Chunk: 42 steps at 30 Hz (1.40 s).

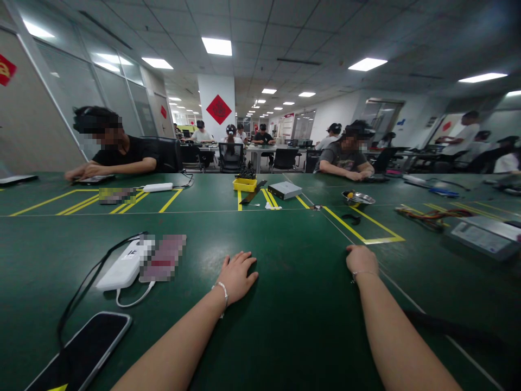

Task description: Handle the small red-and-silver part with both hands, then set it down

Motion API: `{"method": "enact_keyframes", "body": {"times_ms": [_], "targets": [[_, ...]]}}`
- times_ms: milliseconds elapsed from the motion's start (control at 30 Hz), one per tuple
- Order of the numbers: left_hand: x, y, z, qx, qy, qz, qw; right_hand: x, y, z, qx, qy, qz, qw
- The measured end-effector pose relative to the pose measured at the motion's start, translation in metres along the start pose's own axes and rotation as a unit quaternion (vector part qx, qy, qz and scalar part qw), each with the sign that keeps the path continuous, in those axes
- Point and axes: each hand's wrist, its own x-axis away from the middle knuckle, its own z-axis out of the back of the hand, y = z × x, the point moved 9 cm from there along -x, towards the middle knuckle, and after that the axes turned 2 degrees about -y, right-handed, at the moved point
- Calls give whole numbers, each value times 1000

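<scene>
My left hand (239, 277) lies flat on the green tabletop (285, 320), its fingers spread and holding nothing. Farther right, my right hand (361, 260) rests on the same surface, curled into a loose fist with nothing showing in it. It is close to a corner of yellow tape (382, 240). To the left of my left hand are a white power bank (127, 263) with a short white cable and a blurred pinkish card-like item (163, 259). A dark-screened phone (83, 353) lies at the lower left, with a black cord running near it.
Beyond my hands stand a yellow bin (245, 185) of dark parts, a grey drive-like box (285, 189) and a metal bowl (359, 198). A power supply unit (486, 236) with bundled wires (431, 217) lies at right. Two people sit across the table; others work behind.
</scene>
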Motion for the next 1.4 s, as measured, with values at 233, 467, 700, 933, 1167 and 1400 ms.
{"method": "enact_keyframes", "body": {"times_ms": [233,467,700,933,1167,1400], "targets": [[0,0,0,4,-5,2,1000,4,-5,8,-13,2,-6,1000],[1,0,2,13,1,-4,1000,11,-17,12,-46,3,-1,999],[0,-2,2,22,10,-6,1000,12,-22,18,-43,24,4,999],[0,1,8,68,28,-4,997,68,-140,30,-133,57,259,955],[-3,6,12,110,33,-31,993,171,-248,20,-211,23,542,813],[-5,1,3,202,11,-19,979,182,-248,25,-204,8,571,795]]}}
